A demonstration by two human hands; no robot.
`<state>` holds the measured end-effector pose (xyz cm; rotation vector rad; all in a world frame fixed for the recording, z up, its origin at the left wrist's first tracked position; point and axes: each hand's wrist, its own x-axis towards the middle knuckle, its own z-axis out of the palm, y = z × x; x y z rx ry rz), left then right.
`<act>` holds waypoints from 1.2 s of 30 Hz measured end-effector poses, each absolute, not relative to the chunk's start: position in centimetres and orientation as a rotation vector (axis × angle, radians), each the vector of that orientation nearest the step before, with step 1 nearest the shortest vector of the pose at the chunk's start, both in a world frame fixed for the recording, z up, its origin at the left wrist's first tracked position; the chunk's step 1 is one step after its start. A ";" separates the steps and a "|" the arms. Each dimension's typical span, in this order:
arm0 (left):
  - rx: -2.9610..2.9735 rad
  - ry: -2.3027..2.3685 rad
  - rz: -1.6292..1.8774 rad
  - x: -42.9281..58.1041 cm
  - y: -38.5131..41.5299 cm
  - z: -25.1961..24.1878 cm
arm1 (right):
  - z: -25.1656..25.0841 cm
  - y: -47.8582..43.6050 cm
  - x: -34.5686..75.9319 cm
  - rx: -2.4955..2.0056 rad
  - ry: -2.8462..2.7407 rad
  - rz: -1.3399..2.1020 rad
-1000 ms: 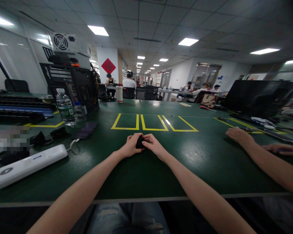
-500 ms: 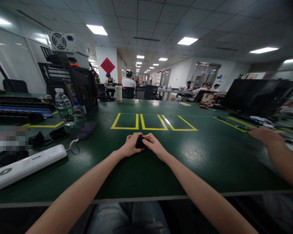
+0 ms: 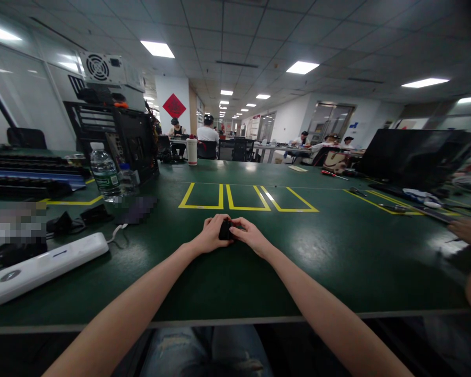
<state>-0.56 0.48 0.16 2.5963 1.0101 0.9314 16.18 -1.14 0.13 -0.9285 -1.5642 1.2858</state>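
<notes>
A small black object (image 3: 225,230), too dark for me to make out its kind, is held between my two hands near the middle of the green table (image 3: 235,283). My left hand (image 3: 212,233) wraps round its left side with the fingers over the top. From the right, my right hand (image 3: 251,235) has its thumb and fingers closed against the same object. Its lower side is hidden. Just beyond my hands, yellow tape outlines (image 3: 249,208) mark the table top.
On the left lie a white power strip (image 3: 49,268), a water bottle (image 3: 104,173) and a black computer case (image 3: 129,139). A white cup (image 3: 192,151) stands at the far edge. To the right are a monitor (image 3: 412,157), tools (image 3: 357,191) and another person's hand (image 3: 469,230).
The other person's hand at the right has drawn back toward the right edge. My hands and the black object stay in nearly the same place.
</notes>
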 end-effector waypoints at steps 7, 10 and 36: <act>2.603 0.989 0.921 -0.6 0.5 0.1 | 0.6 -1.8 16.0 -0.919 -1.577 1.247; 2.604 1.008 0.938 -0.4 0.6 -0.1 | 0.5 -1.5 15.8 -0.938 -1.561 1.235; 2.591 0.997 0.918 -0.6 0.3 0.3 | 0.5 -1.6 16.0 -0.946 -1.606 1.248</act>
